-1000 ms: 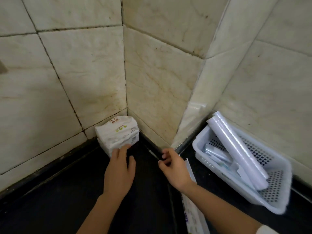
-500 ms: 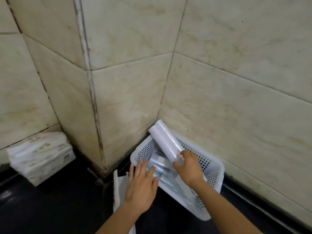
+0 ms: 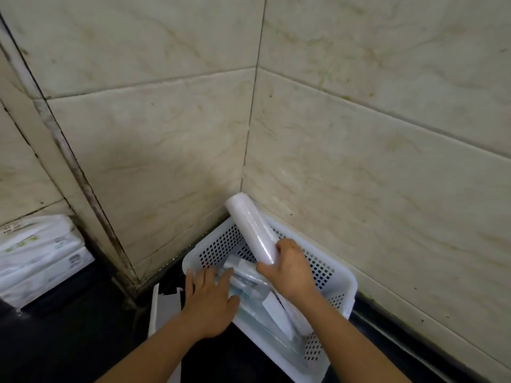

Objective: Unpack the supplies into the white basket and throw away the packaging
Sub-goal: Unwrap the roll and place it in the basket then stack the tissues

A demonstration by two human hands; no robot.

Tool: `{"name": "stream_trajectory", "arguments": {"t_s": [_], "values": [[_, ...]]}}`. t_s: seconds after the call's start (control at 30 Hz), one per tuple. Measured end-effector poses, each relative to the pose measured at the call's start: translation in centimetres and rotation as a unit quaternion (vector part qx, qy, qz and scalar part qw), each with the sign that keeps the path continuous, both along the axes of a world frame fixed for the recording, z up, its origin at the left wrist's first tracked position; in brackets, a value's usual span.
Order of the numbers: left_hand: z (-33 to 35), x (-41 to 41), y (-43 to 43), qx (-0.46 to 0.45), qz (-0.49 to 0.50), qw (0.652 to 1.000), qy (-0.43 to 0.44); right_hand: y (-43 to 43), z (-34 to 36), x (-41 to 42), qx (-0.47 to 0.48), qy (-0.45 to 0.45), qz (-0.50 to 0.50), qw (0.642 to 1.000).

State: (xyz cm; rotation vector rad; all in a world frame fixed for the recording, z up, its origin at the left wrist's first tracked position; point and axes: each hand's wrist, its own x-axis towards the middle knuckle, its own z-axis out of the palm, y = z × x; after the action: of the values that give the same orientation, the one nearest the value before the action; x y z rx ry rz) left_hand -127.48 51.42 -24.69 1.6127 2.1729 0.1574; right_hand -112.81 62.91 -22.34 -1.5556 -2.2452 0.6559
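Observation:
A white perforated basket (image 3: 336, 275) stands on the dark counter in the tiled corner. A long white roll (image 3: 250, 226) leans out of its far corner against the wall. My right hand (image 3: 291, 268) is wrapped around the roll's lower part. Smaller clear-wrapped rolls (image 3: 250, 275) lie in the basket beneath it. My left hand (image 3: 208, 297) rests with fingers spread on the basket's near left rim, holding nothing. Flat white packaging (image 3: 164, 308) lies on the counter just left of the basket, partly under my left forearm.
A stack of white tissue packs (image 3: 38, 258) sits at the left edge against the wall. A tiled pillar edge (image 3: 91, 200) juts out between the packs and the basket. Dark counter (image 3: 69, 341) fills the foreground.
The view swung right from the tissue packs to the basket. My right hand closed on the long roll and my left hand came to the basket's rim.

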Motion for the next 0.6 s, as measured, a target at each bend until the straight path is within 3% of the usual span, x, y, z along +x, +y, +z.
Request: {"name": "stream_trajectory", "arguments": {"t_s": [0.07,0.13,0.27,0.4,0.6], "values": [[0.8,0.2,2.3,-0.007,0.023,1.000,-0.012,0.5,1.7,0.9,-0.006,0.068,0.001,0.998],[1.6,0.7,4.7,0.044,0.025,0.999,-0.003,1.1,3.6,1.7,0.005,0.119,-0.006,0.993],[1.7,2.6,8.0,0.129,-0.113,0.985,0.025,2.5,6.7,2.9,0.049,0.162,-0.015,0.986],[1.4,3.5,9.6,0.126,-0.215,0.967,0.057,3.8,6.8,4.4,0.067,0.115,-0.022,0.991],[0.3,2.7,7.9,0.200,-0.162,0.962,0.095,4.1,4.5,3.4,0.068,0.049,0.004,0.996]]}}
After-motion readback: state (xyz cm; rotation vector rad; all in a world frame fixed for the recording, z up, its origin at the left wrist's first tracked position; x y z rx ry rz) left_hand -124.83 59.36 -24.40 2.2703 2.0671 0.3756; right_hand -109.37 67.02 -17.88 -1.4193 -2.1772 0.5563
